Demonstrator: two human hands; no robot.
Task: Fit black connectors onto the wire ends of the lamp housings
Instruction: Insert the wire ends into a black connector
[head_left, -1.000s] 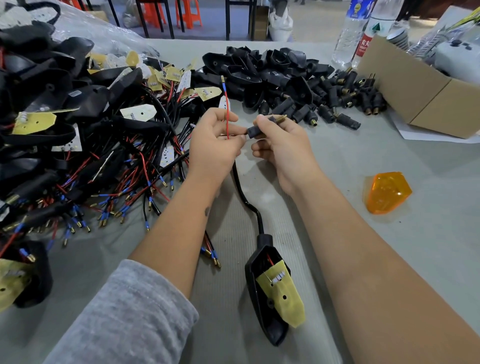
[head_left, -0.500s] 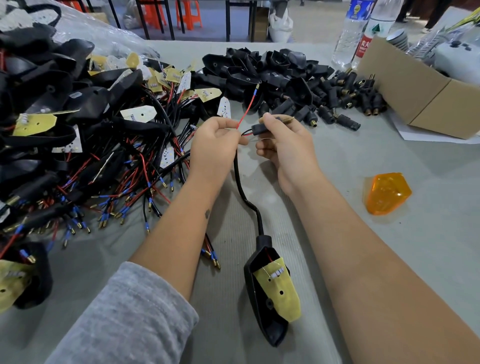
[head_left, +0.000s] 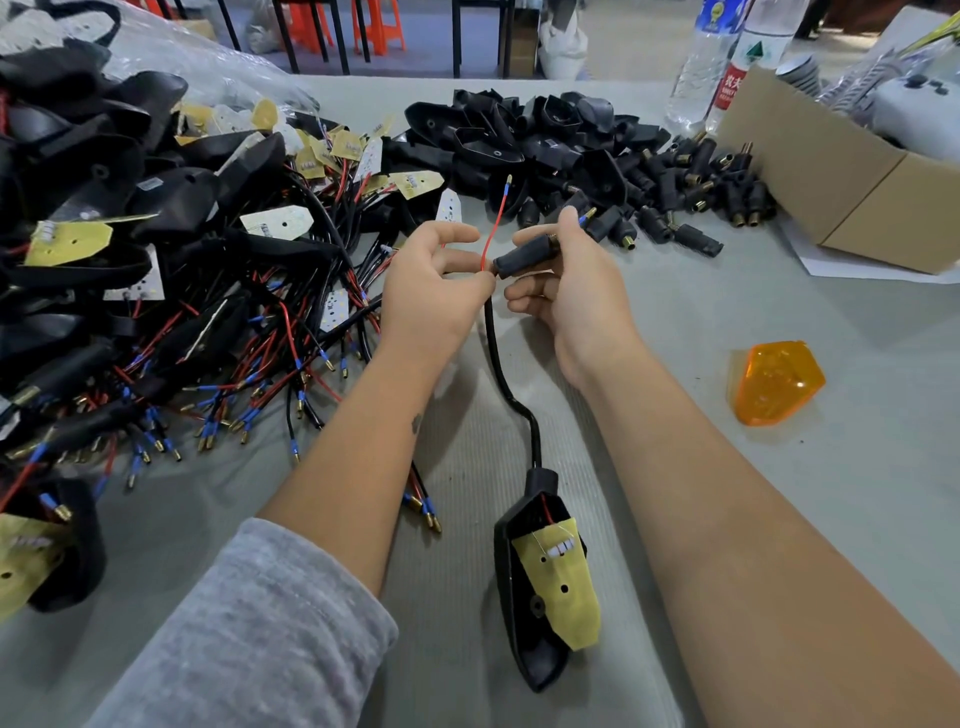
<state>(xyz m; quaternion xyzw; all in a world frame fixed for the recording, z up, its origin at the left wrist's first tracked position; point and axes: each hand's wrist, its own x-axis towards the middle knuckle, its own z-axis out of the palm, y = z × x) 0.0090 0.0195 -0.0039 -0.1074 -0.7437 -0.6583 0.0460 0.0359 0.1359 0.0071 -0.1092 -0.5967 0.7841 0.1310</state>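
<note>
Nearest, the lamp housing (head_left: 540, 582) lies slack on the table. Your left hand (head_left: 431, 291) pinches its cable steady while your right hand (head_left: 566, 280) grips the black connector (head_left: 524, 255); the red wire (head_left: 494, 228) stands free beyond.

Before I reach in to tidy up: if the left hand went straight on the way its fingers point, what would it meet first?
Probably the black connector that the right hand holds. The left hand pinches the wire beside it, fingers pointing right; depth is unclear.
</note>
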